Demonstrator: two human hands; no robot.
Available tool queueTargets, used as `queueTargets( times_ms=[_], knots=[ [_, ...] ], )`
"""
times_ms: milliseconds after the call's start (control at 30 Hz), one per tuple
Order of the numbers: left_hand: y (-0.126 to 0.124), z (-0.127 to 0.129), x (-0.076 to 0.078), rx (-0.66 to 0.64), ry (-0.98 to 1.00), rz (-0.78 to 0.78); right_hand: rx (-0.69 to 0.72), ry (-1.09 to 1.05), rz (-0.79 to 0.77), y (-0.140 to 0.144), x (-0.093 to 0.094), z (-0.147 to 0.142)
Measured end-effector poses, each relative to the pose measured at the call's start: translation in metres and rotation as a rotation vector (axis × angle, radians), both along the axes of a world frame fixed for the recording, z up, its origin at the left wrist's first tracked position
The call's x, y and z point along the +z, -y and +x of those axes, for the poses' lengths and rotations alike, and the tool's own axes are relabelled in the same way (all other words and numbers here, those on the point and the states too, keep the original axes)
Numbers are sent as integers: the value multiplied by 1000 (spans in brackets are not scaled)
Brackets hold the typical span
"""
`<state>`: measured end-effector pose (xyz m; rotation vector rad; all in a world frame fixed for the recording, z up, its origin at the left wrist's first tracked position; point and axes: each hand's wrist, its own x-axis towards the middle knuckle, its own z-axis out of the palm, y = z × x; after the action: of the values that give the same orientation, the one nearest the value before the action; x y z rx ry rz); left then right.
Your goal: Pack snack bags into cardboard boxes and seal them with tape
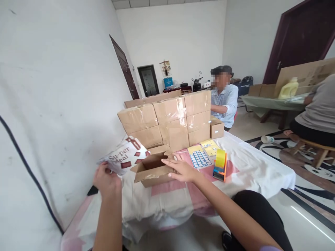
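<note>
My left hand (pixel 108 179) is closed on the lower corner of a white printed bag (pixel 119 158) marked "Su-per Meal", with brown shapes on it. The bag is held up to the left of an open cardboard box (pixel 155 179) on the table. My right hand (pixel 181 169) rests at the box's right side, fingers stretched out over its rim and flap. Inside, the box looks dark, and its bottom is hidden. To the right stands an orange tape dispenser (pixel 220 167) with a yellow roll, beside sheets of yellow and blue-marked stickers (pixel 200 158).
Stacked taped cartons (pixel 171 122) form a wall behind the box, with a smaller carton (pixel 216 129) at their right end. A white and pink cloth (pixel 167 202) covers the table. Another person (pixel 225 101) sits beyond the cartons; a second person (pixel 316 108) sits at a far-right table.
</note>
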<state>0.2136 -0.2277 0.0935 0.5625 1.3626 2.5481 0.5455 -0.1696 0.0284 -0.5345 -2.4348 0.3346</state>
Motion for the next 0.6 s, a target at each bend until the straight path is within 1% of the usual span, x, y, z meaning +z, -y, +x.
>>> queueTargets(
  times_ms=[133,200,267,333,467,533,600],
  knots=[
    [-8,49,2,-69,42,14,-47,72,49,1,6,-2],
    [-11,64,4,-114,53,9,-86,69,77,1,9,-2],
    [-14,71,4,-135,75,10,-87,61,91,0,9,-1],
    [-18,70,4,-126,104,19,-52,60,94,-2,9,1],
    [-26,54,3,-85,143,32,0,68,99,-2,9,-2],
    [-29,47,1,-75,140,29,4,73,111,2,11,-8],
    [-31,44,-2,-77,122,18,-22,78,131,6,11,-14]
  ],
)
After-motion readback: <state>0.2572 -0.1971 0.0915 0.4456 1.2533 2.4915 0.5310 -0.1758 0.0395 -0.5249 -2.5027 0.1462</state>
